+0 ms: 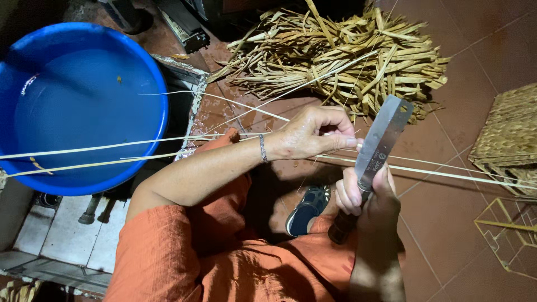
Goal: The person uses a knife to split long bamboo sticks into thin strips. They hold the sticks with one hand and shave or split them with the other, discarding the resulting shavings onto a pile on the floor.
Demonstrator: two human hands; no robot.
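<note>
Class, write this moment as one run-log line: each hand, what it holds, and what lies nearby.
left hand: pinches thin strip | right hand: grips knife, blade against strip | nearby: blue basin, dried leaf pile

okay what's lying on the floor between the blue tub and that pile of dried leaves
In the head view, thin pale strips cross the stretch between the blue tub and the leaf pile; beneath them are a grey ledge corner and red-brown floor tiles.

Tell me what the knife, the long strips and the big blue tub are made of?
Knife: blade looks like bare steel, grey and shiny; the dark handle could be wood or plastic.
Strips: probably split cane or dried plant fibre, pale, thin and bendy.
Tub: looks like plastic, smooth, glossy, evenly blue.
</note>
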